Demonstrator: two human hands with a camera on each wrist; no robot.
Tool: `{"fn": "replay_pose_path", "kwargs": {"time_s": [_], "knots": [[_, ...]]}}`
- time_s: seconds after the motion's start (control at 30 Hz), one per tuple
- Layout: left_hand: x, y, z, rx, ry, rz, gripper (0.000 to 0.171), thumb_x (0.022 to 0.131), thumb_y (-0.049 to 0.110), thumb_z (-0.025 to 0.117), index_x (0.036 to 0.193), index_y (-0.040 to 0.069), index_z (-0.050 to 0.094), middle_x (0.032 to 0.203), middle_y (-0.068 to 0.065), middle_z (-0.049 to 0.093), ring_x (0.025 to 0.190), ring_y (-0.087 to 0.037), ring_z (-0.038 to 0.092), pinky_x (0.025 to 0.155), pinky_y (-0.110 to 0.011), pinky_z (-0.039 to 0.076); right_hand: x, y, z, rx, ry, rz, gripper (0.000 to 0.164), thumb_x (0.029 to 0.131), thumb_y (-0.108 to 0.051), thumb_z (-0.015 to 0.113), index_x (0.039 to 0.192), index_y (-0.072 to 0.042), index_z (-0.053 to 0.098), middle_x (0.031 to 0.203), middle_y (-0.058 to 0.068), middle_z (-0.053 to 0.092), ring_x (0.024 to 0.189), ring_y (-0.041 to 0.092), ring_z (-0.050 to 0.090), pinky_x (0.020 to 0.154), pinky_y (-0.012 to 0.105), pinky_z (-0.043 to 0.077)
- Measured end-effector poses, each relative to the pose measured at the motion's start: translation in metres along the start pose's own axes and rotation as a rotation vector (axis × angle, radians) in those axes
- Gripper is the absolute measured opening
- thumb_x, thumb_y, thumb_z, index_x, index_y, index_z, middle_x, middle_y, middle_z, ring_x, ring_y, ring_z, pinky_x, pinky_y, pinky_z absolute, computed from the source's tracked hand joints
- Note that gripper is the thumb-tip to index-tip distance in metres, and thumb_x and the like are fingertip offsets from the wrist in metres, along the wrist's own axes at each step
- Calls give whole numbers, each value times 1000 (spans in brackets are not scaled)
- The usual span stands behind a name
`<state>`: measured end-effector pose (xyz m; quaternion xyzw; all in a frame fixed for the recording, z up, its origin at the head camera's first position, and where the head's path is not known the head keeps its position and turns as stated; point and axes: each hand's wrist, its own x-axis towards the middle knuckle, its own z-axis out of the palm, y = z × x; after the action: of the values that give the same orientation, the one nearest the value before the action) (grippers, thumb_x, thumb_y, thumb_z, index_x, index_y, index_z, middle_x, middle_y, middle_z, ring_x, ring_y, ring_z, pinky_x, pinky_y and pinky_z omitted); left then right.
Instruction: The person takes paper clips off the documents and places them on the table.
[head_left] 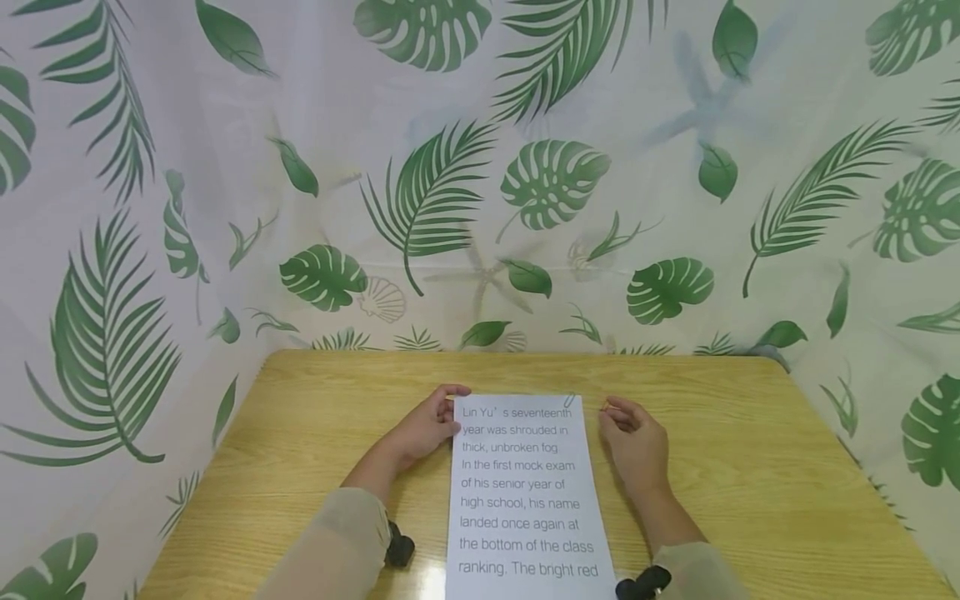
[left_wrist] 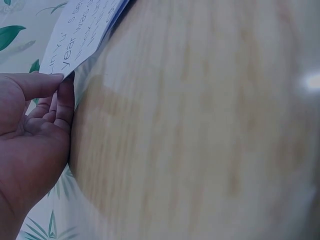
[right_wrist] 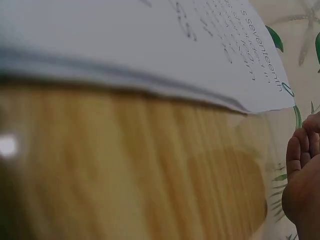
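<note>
Printed sheets of paper (head_left: 525, 500) in large black type lie on the wooden table, close in front of the person. A paper clip (head_left: 569, 400) sits on their top edge near the upper right corner; it looks green in the right wrist view. My left hand (head_left: 429, 427) pinches the upper left corner, thumb on top and fingers beneath. My right hand (head_left: 637, 437) is just right of the sheets, apart from them. Its thumb and index finger meet on a small orange-red item (head_left: 604, 407), too small to make out. In the right wrist view those fingertips are cut off.
The wood-grain table (head_left: 765, 467) extends to both sides and behind the sheets. A white curtain (head_left: 465, 333) with green leaf prints hangs along its far edge and sides. A black wrist camera (head_left: 400, 546) is worn on the left wrist, another (head_left: 642, 583) on the right.
</note>
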<state>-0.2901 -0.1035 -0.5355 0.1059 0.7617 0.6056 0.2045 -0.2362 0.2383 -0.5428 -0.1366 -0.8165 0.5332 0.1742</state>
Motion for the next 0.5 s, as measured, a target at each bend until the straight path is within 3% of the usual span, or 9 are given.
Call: {"fn": "replay_pose_path", "kwargs": {"time_s": [0.5], "knots": [[0, 0, -1, 3, 8, -12, 58, 106, -7, 55, 156, 22, 49, 132, -13, 64, 114, -19, 66, 100, -29, 53, 7, -3, -43, -100, -58, 8, 34, 103, -20, 75, 134, -6, 74, 115, 8, 79, 89, -14, 61, 79, 3, 51]]}}
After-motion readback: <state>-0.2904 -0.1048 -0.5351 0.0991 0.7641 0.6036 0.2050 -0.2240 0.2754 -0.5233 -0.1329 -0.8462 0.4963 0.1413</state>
